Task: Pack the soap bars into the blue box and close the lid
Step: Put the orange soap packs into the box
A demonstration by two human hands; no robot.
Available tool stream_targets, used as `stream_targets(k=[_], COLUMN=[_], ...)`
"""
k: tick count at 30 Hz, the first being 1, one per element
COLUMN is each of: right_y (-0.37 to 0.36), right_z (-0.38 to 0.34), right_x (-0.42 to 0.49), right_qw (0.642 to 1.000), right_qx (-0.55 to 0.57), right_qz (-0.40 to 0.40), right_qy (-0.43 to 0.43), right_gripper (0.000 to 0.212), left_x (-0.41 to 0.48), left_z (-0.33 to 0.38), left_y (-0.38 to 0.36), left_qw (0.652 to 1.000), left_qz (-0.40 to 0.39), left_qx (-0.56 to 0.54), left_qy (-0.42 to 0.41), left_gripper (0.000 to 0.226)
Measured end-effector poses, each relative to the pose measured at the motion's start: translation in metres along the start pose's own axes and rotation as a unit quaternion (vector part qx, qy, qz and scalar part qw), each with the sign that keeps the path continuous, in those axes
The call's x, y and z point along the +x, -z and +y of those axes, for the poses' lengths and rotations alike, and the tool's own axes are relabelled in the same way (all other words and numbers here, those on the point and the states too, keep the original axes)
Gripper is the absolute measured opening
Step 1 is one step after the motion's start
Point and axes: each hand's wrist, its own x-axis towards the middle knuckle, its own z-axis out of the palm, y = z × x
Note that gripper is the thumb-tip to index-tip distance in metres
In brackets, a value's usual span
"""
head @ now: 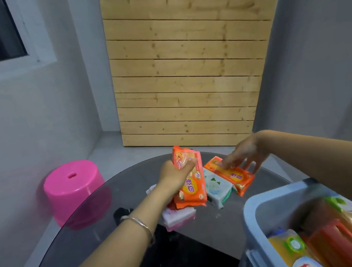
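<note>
My left hand (pixel 172 175) grips a large orange soap pack (pixel 190 184) and holds it tilted just above the round glass table (pixel 103 206). My right hand (pixel 246 154) lies with spread fingers on a second orange soap bar (pixel 238 176) that rests on the table. Between them lies a white and green soap bar (pixel 216 187). A pink and white bar (pixel 177 219) sits under the left pack. The pale blue box (pixel 255 208) stands open at the bottom right with several wrapped bars inside. Its lid is not seen.
A pink plastic stool (pixel 74 187) stands on the floor left of the table. A wooden slat panel (pixel 182 67) leans against the far wall. The table's dark base shows through the glass below my left arm.
</note>
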Motion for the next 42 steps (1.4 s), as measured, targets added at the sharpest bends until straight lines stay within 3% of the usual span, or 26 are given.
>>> stream_targets(k=[5,9,16,19,22,25,27,30,36,42], right_y=[-0.005,-0.007,-0.011,-0.003,0.013,0.016,0.005,-0.026,-0.1,-0.119], right_z=[0.004,0.008,0.0,0.003,0.012,0.028,0.045,0.071,0.093,0.101], right_x=[0.018,0.021,-0.004,-0.029,-0.073,-0.141,-0.181,-0.223,-0.24,-0.228], right_qw=[0.999,0.998,0.996,0.988,0.952,0.899,0.879,0.895,0.935,0.93], right_qx=[-0.002,0.04,0.086,0.117,0.223,0.331,0.354,0.31,0.24,0.261], right_qz=[0.018,0.021,0.029,0.085,0.133,0.114,0.093,0.07,-0.012,0.044], right_qy=[-0.028,-0.043,-0.018,0.045,0.164,0.265,0.305,0.312,0.26,0.256], right_gripper=[0.084,0.06,0.051,0.049,0.041,0.039,0.042,0.054,0.04,0.036], left_x=[0.007,0.005,-0.007,-0.02,-0.041,-0.069,-0.093,-0.127,-0.167,-0.187], left_z=[-0.008,-0.011,-0.005,0.003,0.022,0.047,0.06,0.068,0.073,0.087], left_y=[-0.015,-0.017,-0.018,-0.018,-0.016,-0.011,-0.011,-0.01,-0.001,0.008], left_qw=[0.998,0.997,0.996,0.997,0.994,0.978,0.97,0.965,0.954,0.94], left_qz=[0.057,0.069,0.072,0.076,0.08,0.105,0.105,0.091,0.132,0.185], left_qx=[0.015,0.022,0.056,0.029,-0.072,-0.177,-0.213,-0.236,-0.266,-0.263], left_qy=[0.016,0.015,0.018,-0.002,-0.029,-0.036,-0.049,-0.063,-0.049,-0.116], left_gripper=[0.047,0.041,0.047,0.04,0.028,0.01,0.011,0.011,0.044,0.023])
